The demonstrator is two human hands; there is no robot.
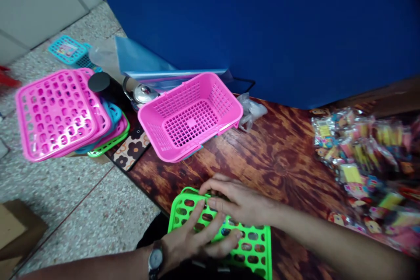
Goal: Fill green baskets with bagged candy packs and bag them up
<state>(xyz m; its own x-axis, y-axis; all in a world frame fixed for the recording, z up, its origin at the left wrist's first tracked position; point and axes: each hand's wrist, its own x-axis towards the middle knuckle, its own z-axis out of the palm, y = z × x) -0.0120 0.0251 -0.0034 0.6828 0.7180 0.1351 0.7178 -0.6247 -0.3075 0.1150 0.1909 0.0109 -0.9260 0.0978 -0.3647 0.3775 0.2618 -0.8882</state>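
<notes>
A green perforated plastic lid [254, 245] lies at the near edge of the wooden table [278, 157]. My left hand [193, 238], with a watch on its wrist, lies on the lid with fingers stretched out and the thumb along its front side. My right hand [234, 201] rests on the lid's far end, fingers curled down onto the rim. Through the lid's holes I see small colourful items beneath. An empty pink basket [190, 116] stands farther back on the table.
A stack of pink, blue and green lids [61, 111] sits to the left by a black-capped bottle [100, 83]. Several packets of colourful small goods [364, 157] cover the table's right side. A blue wall rises behind. A cardboard box [16, 232] sits on the floor.
</notes>
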